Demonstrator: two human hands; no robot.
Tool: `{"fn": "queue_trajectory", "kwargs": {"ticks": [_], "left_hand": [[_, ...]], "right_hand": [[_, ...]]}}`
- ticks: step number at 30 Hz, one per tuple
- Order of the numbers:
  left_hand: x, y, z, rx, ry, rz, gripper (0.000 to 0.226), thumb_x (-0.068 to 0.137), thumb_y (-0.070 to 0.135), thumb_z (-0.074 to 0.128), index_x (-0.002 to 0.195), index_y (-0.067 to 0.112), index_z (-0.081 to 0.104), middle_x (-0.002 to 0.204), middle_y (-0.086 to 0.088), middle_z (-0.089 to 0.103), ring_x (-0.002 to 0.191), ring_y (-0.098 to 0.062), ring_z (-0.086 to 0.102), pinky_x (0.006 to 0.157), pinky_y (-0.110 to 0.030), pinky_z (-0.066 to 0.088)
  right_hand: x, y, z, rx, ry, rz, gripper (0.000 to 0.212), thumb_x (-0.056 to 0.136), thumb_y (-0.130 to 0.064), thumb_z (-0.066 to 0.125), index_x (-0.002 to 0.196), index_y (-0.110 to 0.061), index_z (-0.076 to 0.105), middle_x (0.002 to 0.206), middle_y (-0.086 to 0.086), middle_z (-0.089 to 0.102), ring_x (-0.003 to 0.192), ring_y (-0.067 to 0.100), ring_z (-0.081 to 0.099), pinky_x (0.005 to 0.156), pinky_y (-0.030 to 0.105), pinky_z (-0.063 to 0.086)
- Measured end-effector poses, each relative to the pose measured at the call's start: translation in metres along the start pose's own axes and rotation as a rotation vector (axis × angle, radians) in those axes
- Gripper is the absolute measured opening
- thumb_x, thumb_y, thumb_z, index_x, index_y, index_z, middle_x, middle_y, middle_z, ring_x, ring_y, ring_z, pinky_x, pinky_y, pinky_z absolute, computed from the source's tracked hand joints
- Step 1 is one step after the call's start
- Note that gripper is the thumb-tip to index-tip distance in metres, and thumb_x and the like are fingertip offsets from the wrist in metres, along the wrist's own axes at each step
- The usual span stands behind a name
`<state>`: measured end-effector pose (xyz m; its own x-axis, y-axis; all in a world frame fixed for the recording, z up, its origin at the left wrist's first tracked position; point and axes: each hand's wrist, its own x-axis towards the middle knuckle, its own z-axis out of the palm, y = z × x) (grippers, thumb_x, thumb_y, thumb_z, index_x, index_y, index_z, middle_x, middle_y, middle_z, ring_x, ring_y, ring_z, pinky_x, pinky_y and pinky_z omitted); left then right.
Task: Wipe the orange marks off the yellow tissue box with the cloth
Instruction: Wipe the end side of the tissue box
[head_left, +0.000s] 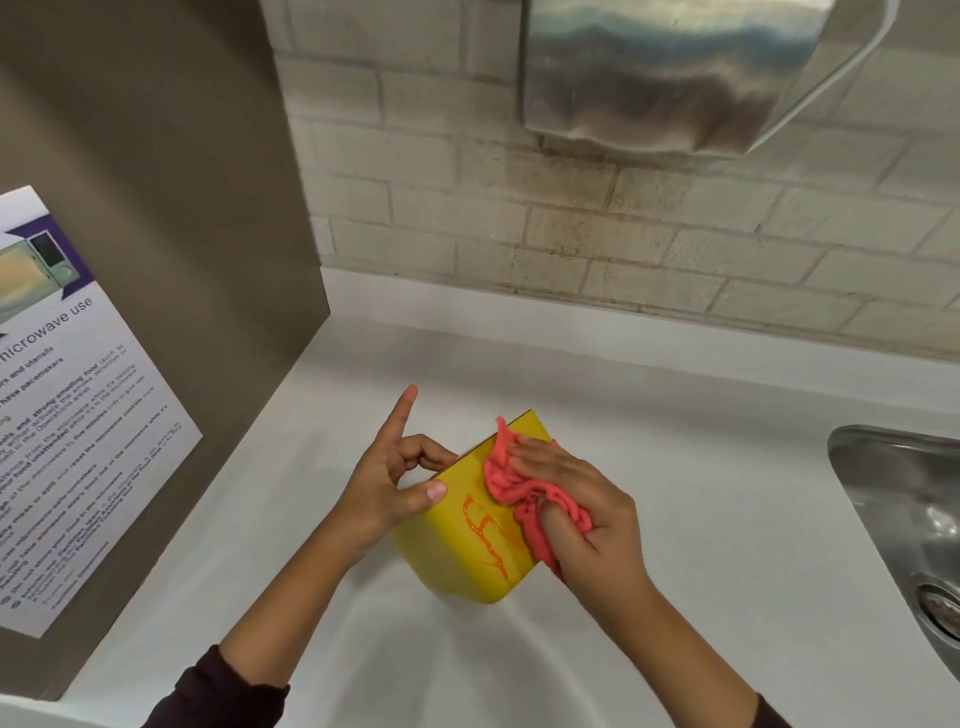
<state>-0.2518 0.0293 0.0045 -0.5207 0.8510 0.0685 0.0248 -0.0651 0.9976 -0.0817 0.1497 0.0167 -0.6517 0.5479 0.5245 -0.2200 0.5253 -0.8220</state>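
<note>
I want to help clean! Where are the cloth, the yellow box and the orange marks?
cloth (500, 475): head view, its bunched pink folds.
yellow tissue box (441, 561): head view, its bare lower face.
orange marks (480, 530): head view, the looped line.

Left grip (387, 478): thumb and bent fingers pinch yellow tissue box (447, 564), pointer finger sticks up. Right grip (587, 514): fingers flat on cloth (501, 475), thumb hooked in it. Both arms reach forward.
</note>
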Motion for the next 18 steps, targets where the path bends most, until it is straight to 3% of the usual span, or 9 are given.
{"fn": "queue_trajectory", "kwargs": {"ticks": [3, 6, 9, 13, 18], "left_hand": [[0.0, -0.002, 0.001, 0.035, 0.008, 0.015, 0.104, 0.054, 0.04, 0.068, 0.142, 0.033, 0.014, 0.082, 0.004, 0.069, 0.088, -0.011, 0.066, 0.099, -0.034, 0.042], [0.0, -0.003, 0.003, 0.024, 0.029, 0.023, 0.101, 0.053, 0.041, 0.069, 0.139, 0.037, 0.016, 0.082, 0.002, 0.068, 0.088, -0.013, 0.066, 0.1, -0.036, 0.041], [0.001, -0.003, 0.004, 0.004, 0.041, 0.034, 0.102, 0.052, 0.039, 0.068, 0.139, 0.035, 0.014, 0.081, 0.003, 0.068, 0.086, -0.01, 0.065, 0.098, -0.032, 0.042], [0.001, -0.003, 0.005, -0.007, 0.047, 0.041, 0.105, 0.052, 0.039, 0.067, 0.141, 0.031, 0.011, 0.075, 0.01, 0.069, 0.08, -0.004, 0.064, 0.091, -0.022, 0.044], [0.001, -0.003, 0.006, -0.015, 0.058, 0.06, 0.105, 0.054, 0.038, 0.065, 0.142, 0.029, 0.008, 0.072, 0.008, 0.068, 0.077, -0.004, 0.063, 0.087, -0.024, 0.042]], "right_hand": [[-0.003, -0.007, 0.016, 0.038, 0.104, 0.156, 0.041, 0.08, -0.018, 0.048, 0.115, -0.028, 0.067, 0.124, -0.015, 0.063, 0.12, 0.009, 0.056, 0.101, 0.036, 0.046], [-0.003, -0.015, 0.022, -0.045, 0.051, 0.139, 0.044, 0.081, -0.022, 0.048, 0.119, -0.039, 0.061, 0.129, -0.025, 0.057, 0.124, 0.003, 0.05, 0.106, 0.029, 0.04], [-0.002, -0.019, 0.017, -0.13, -0.104, 0.02, 0.049, 0.082, -0.017, 0.049, 0.128, -0.03, 0.056, 0.136, -0.018, 0.052, 0.13, 0.005, 0.045, 0.11, 0.021, 0.03], [0.0, -0.018, 0.005, -0.259, -0.355, -0.099, 0.052, 0.085, -0.019, 0.051, 0.136, -0.019, 0.047, 0.144, -0.008, 0.044, 0.138, 0.009, 0.034, 0.113, 0.033, 0.028], [0.001, -0.016, 0.002, -0.288, -0.454, -0.156, 0.054, 0.08, -0.018, 0.053, 0.134, -0.019, 0.05, 0.143, -0.009, 0.044, 0.138, 0.008, 0.033, 0.115, 0.034, 0.024]]}}
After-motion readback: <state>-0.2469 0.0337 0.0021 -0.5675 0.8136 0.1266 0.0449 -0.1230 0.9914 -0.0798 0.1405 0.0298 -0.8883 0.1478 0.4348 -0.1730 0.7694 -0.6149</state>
